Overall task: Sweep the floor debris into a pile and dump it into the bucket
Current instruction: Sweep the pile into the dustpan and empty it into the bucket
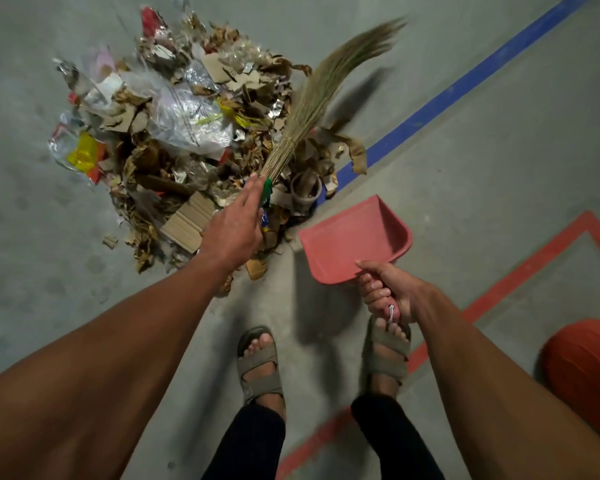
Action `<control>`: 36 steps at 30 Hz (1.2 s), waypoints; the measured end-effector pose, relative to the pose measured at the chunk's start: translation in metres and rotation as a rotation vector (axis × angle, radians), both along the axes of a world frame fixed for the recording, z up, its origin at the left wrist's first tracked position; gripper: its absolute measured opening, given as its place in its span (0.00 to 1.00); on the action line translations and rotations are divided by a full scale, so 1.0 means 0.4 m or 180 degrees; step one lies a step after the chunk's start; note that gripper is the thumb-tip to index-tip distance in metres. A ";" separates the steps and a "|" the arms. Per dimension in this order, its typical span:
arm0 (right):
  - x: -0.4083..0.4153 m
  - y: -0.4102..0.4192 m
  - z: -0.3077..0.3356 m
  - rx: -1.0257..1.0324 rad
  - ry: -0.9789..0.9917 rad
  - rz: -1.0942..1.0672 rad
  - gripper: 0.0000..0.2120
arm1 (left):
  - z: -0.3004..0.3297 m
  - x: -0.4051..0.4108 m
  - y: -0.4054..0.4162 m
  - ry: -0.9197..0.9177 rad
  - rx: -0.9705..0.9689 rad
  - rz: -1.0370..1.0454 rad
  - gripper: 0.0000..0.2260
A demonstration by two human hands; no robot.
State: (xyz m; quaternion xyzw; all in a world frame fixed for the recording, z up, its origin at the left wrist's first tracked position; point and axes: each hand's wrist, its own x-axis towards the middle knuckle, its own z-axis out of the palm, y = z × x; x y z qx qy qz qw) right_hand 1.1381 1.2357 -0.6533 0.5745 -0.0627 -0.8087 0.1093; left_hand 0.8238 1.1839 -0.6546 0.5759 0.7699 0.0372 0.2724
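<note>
The pile (174, 126) of cardboard scraps, dry leaves and plastic wrap lies on the floor (32, 237) at ten to twelve o'clock from the feet, already gathered. The left hand (234, 225) grips the broom (312, 98) at its green binding, index finger laid along it; the blurred bristles fan out toward one o'clock, over the pile's far edge. At one o'clock the right hand (390, 292) is wrapped round the handle of the pan (355, 237), which appears to hover just beside the pile's near edge, empty. The bucket (586, 372), orange, sits at three o'clock, near the right foot.

The step in hand seems to be loading. To do it well, press the pan's lip flat to the floor against the pile, then draw short strokes toward it so light plastic does not scatter.
</note>
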 end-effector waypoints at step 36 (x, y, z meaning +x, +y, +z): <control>-0.106 0.358 -0.391 0.0758 0.0455 0.1555 0.20 | -0.246 0.086 0.046 0.0269 0.0078 0.0623 0.30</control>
